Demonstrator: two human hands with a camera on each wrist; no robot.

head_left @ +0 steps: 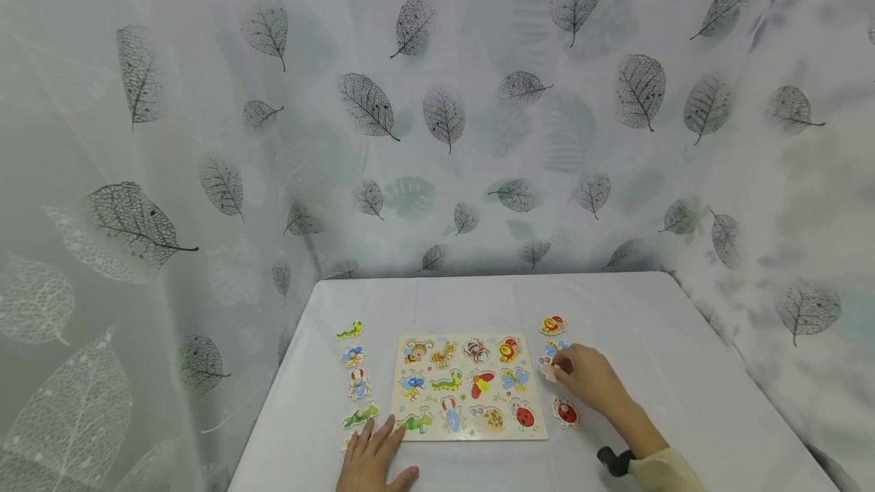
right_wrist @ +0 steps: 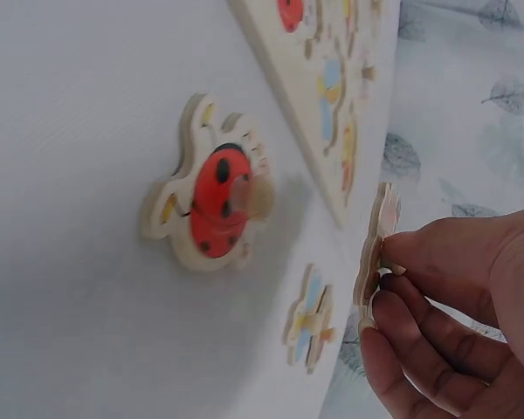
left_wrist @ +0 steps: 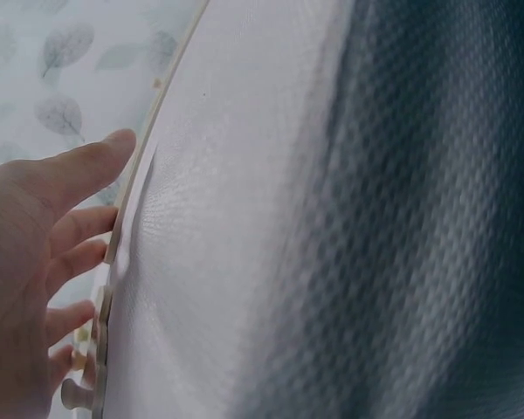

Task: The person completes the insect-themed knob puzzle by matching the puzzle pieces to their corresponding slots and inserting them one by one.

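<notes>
My right hand (head_left: 593,380) pinches a wooden puzzle piece (head_left: 547,368) just off the right side of the puzzle board (head_left: 472,439). In the right wrist view this piece (right_wrist: 380,240) stands on edge between thumb and fingers, clear of the table, its picture mostly hidden. My left hand (head_left: 372,458) lies with spread fingers at the board's lower left corner, beside a green grasshopper piece (head_left: 361,414). Seen from the left wrist, the fingers (left_wrist: 79,262) line the board's edge. Pictures of insects and a snail cover the board.
Left of the board runs a column of pieces: a caterpillar (head_left: 349,331), a blue-winged insect (head_left: 352,356), a beetle (head_left: 358,383). On the right lie a red and yellow insect (head_left: 552,325), a blue-winged piece (head_left: 555,347) and a ladybug (head_left: 565,412). Leaf-print curtains (head_left: 444,173) surround the white table (head_left: 649,325).
</notes>
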